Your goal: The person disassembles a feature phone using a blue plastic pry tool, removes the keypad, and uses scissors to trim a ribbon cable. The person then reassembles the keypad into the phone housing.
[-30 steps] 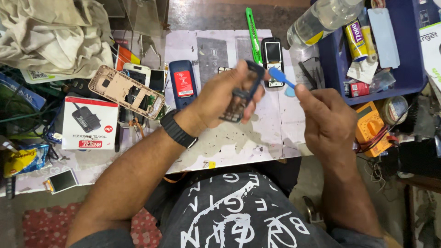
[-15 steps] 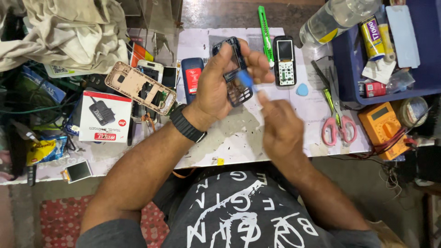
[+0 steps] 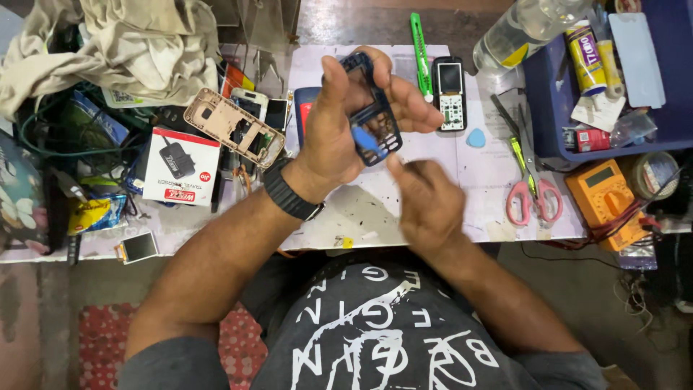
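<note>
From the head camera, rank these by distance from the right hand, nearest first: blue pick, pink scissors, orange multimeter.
1. Blue pick, just up and right of the right hand.
2. Pink scissors, farther right.
3. Orange multimeter, at the table's right edge.

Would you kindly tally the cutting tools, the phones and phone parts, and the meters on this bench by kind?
Cutting tools: 2, green utility knife, pink-handled scissors.
Phones and parts: 3, dark phone frame in left hand, black keypad phone, beige phone housing.
Meters: 1, orange multimeter.
Total: 6.
</note>
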